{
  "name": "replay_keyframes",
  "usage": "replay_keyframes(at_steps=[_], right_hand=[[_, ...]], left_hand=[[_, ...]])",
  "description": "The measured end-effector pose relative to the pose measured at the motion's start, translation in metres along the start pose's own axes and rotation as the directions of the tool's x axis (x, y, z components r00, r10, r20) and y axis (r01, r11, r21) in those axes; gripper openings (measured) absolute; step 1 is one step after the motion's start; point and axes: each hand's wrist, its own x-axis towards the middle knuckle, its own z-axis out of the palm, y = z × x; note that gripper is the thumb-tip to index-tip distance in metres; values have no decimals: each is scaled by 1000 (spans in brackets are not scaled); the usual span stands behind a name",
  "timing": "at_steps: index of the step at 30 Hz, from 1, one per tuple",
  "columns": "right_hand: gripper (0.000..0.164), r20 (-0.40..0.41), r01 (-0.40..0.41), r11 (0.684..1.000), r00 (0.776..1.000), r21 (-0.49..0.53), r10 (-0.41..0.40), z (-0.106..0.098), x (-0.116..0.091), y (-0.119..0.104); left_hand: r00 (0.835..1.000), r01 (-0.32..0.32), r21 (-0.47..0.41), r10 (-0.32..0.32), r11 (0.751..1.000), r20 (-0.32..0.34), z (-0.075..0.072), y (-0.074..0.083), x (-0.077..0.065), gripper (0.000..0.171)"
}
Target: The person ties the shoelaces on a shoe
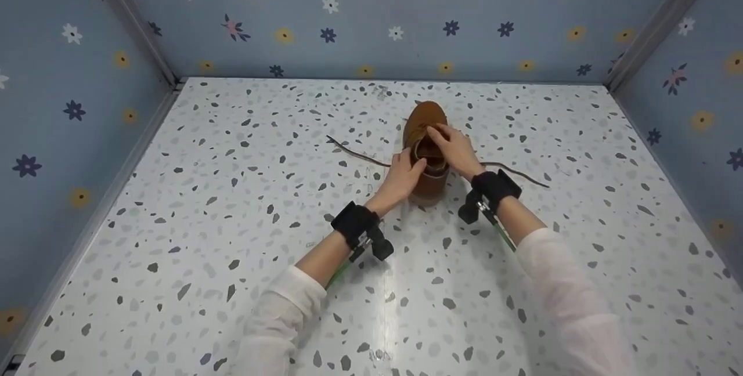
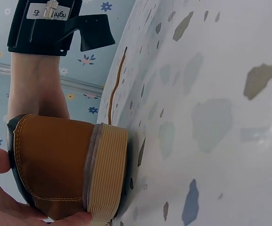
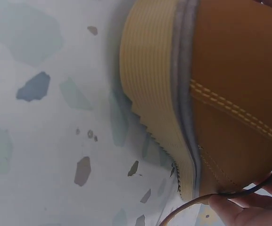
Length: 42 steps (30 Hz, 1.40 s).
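Note:
A brown leather lace-up shoe (image 1: 428,114) stands upright on the speckled tabletop, toe pointing away from me. My left hand (image 1: 399,179) grips the left side of its collar, thumb over the rim and fingers along the outside. From the right, my right hand (image 1: 460,152) holds the shoe near the tongue, thumb and forefinger at the front of the opening. One loose brown lace end (image 1: 357,154) stretches out to the left; the other lace end (image 1: 519,173) trails to the right. The right wrist view shows the ribbed pale sole (image 3: 150,56) and the lace passing by the fingertips.
The white terrazzo-patterned tabletop (image 1: 232,202) runs to blue flowered panels (image 1: 371,10) at the back and both sides. Black straps with small cameras sit on both wrists, including the right wrist strap (image 1: 495,187). White sleeves cover the forearms.

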Motion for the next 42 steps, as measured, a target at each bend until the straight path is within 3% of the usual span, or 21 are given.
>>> replay_keyframes(at_steps=[21,42], right_hand=[[53,-48,59,998,997,-22,-60,6,-17,2],[51,-17,89,996,996,2,-89,8,-46,-2]], left_hand=[[999,-36,14,36,999,21,-1,-1,-19,54],[995,-77,9,77,997,61,-2,0,-49,50]])
